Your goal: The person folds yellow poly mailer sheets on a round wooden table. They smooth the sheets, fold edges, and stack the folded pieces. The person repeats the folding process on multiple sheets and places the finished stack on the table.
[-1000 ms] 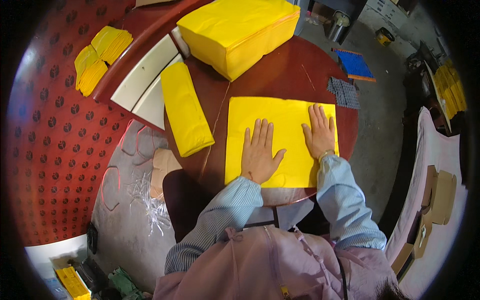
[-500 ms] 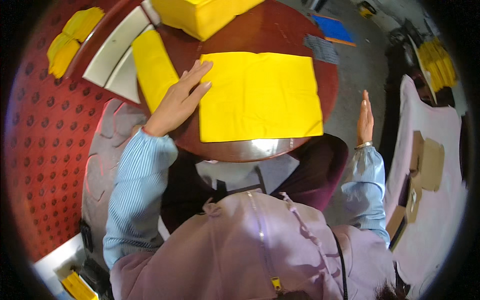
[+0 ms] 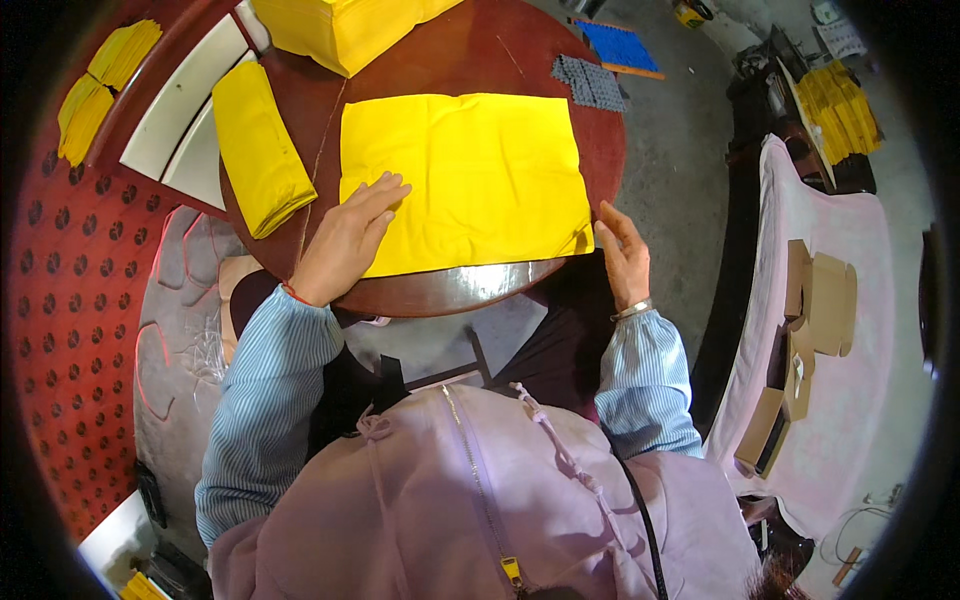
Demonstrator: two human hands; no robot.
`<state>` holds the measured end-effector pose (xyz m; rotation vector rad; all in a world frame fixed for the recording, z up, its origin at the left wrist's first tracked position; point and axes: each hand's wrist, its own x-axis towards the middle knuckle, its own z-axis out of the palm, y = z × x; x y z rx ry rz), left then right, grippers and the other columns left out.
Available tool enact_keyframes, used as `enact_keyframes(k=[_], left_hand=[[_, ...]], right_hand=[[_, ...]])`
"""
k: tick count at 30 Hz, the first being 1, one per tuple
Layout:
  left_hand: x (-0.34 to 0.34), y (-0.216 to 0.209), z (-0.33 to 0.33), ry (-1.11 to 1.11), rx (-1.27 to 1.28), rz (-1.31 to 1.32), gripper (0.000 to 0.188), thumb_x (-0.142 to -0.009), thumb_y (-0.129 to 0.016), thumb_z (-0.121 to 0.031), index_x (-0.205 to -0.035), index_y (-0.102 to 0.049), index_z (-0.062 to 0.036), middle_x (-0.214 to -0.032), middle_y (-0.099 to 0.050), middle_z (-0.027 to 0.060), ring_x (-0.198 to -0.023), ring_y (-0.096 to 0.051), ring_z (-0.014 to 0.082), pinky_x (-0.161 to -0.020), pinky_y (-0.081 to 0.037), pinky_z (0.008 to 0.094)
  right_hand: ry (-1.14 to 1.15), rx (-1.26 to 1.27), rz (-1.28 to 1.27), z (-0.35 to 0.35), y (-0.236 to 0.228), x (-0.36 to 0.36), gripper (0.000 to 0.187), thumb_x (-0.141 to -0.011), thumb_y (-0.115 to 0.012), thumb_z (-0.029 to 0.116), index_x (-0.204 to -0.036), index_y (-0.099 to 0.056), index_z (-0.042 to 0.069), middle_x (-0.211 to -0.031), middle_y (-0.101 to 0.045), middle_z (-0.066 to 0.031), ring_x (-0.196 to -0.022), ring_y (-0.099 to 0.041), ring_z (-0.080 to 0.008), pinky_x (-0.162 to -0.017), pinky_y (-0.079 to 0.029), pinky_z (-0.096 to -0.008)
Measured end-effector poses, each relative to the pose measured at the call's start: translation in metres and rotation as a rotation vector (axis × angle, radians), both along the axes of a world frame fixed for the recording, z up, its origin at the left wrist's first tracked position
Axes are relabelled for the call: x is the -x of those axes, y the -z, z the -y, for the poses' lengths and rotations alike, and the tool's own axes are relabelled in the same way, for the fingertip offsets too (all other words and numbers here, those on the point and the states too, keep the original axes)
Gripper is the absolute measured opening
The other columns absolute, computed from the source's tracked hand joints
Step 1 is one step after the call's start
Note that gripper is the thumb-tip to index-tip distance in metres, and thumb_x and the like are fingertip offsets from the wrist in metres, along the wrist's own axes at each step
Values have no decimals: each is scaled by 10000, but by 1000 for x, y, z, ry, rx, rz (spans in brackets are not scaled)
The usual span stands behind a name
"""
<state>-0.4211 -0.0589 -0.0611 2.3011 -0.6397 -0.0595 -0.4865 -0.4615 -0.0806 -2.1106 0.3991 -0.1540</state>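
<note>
A flat yellow sheet (image 3: 465, 180), faintly creased and fabric-like, lies across the near half of the round dark-red table (image 3: 510, 60). My left hand (image 3: 350, 240) rests on its lower left part, open, the fingers stretched out and lying flat. At the lower right corner is my right hand (image 3: 625, 258). Its thumb and fingers are apart and slightly bent, beside the sheet's edge; whether the tips touch it is hard to make out. Left of the sheet lies a folded yellow bundle (image 3: 258, 150).
A yellow block-shaped stack (image 3: 345, 35) stands at the table's far side. Grey textured mats (image 3: 590, 82) lie at the far right edge, near a blue panel (image 3: 620, 47). Opened cardboard boxes (image 3: 830, 300) sit on a pink-covered surface (image 3: 840, 420) at right. Yellow stacks (image 3: 840, 110) lie beyond.
My right hand has come in from the right to the sheet's lower right corner. My left hand has slid a little down along its left side. The whole view has shifted slightly.
</note>
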Motion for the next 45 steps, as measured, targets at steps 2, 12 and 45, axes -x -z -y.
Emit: enact_keyframes(k=[2, 12, 45], left_hand=[[5, 2, -1, -15, 19, 7, 367, -1112, -469, -95, -1432, -634, -22, -1518, -609, 212, -1436, -567, 370, -1256, -394, 428], [15, -7, -32, -211, 510, -245, 472, -1150, -480, -295, -1557, -515, -58, -1482, -646, 158, -1383, -600, 285, -1255, -341, 415], [-10, 14, -10, -74, -543, 294, 522, -924, -569, 78, -1423, -663, -41, -1531, -622, 130, -1575, -393, 321, -1320, -100, 651]], right_hand=[[25, -24, -81, 0, 6, 3, 470, -1066, -679, 256, -1482, -632, 44, -1504, -637, -174, -1405, -594, -285, -1191, -442, -399], [-86, 462, 66, 0, 28, -7, 612, -911, -864, 372, -1393, -655, 58, -1238, -704, -168, -1037, -740, -303, -885, -634, -396], [60, 1, 26, -39, 21, 24, 721, -821, -908, 88, -1476, -609, 43, -1181, -751, -109, -780, -661, -107, -742, -579, -263]])
